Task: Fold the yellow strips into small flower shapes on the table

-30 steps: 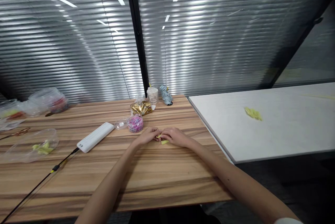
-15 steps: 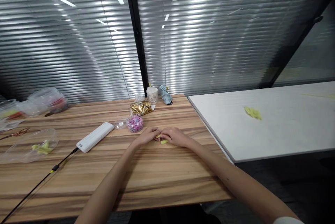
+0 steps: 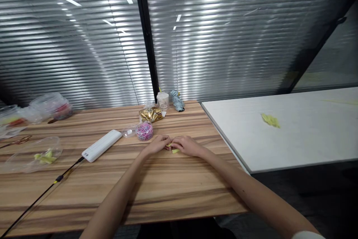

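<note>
A small strip of yellow material (image 3: 175,151), perhaps paper or cloth, shows between and below my fingertips, just above the wooden table. My left hand (image 3: 158,144) pinches it from the left side. From the right, my right hand (image 3: 187,145) closes on the same strip, its fingertips almost touching the left ones. Most of the strip is hidden by the fingers. Just beyond my left hand sits a round clear tub (image 3: 144,131) of pink and purple small bands, its clear lid (image 3: 129,131) lying beside it.
A white power bank (image 3: 102,145) with a black cable (image 3: 33,202) lies left. Farther left are a clear container (image 3: 57,153) with yellow pieces and scissors (image 3: 21,141). Behind stand a gold packet (image 3: 151,114), paper cup (image 3: 163,101) and blue pouch (image 3: 177,101). Yellow strips (image 3: 270,120) lie on the white table.
</note>
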A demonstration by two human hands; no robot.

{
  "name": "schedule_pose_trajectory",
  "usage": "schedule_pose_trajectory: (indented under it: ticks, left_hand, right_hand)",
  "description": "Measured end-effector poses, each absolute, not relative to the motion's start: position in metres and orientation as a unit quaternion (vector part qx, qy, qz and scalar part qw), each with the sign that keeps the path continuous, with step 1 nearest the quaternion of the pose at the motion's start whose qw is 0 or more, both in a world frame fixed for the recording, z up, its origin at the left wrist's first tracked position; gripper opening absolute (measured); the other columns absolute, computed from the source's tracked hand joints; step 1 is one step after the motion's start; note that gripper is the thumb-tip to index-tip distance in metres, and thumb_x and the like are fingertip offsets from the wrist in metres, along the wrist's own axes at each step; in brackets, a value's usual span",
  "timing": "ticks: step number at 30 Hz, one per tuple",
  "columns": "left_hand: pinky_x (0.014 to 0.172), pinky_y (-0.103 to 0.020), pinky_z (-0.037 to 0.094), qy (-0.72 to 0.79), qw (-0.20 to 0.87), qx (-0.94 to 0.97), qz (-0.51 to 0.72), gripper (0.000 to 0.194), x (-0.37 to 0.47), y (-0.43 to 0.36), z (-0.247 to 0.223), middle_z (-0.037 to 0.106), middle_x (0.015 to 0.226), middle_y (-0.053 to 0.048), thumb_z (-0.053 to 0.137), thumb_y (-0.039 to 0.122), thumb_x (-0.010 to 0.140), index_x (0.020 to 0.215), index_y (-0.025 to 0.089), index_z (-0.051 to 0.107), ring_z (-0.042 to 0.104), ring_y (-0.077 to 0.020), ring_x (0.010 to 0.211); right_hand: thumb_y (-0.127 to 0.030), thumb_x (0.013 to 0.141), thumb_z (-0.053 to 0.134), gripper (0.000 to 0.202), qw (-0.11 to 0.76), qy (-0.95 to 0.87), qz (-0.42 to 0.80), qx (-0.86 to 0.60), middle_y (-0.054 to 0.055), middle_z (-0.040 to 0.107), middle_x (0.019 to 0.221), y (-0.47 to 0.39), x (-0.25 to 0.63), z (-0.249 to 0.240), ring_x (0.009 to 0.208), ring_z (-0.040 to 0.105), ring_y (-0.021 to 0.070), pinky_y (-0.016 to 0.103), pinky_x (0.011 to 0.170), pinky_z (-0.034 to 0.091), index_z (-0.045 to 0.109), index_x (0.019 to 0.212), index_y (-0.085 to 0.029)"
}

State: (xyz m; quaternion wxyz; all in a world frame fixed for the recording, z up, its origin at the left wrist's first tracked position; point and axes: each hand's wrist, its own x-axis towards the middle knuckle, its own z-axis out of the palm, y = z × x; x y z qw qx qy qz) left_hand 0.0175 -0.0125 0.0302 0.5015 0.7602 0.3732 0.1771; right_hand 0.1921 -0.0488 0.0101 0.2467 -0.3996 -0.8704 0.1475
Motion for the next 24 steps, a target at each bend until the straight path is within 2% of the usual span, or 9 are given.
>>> schedule_pose_trajectory:
  ticks: [17,24]
  left_hand:
    - [0.060,-0.023,0.042,0.367,0.501,0.763,0.182,0.036,0.0176,-0.0119,0.0280,0.055,0.065,-0.002,0.045,0.046,0.074,0.067,0.012,0.055,0.051,-0.0127,0.063]
    - [0.060,-0.023,0.041,0.374,0.531,0.738,0.183,0.035,0.0177,-0.0117,0.0291,0.056,0.064,-0.002,0.046,0.044,0.073,0.067,0.011,0.056,0.051,-0.0120,0.061]
  right_hand:
    - [-0.026,0.088,0.037,0.026,0.245,-0.870,0.146,-0.403,0.004,0.065,0.096,-0.0485,0.1914,0.0093,0.085,0.058,0.0164,0.025,0.075,0.039,0.061,0.098,-0.021]
    - [-0.027,0.088,0.037,0.026,0.248,-0.871,0.138,-0.402,0.004,0.065,0.095,-0.0482,0.1914,0.0087,0.084,0.058,0.0166,0.025,0.074,0.039,0.061,0.096,-0.021]
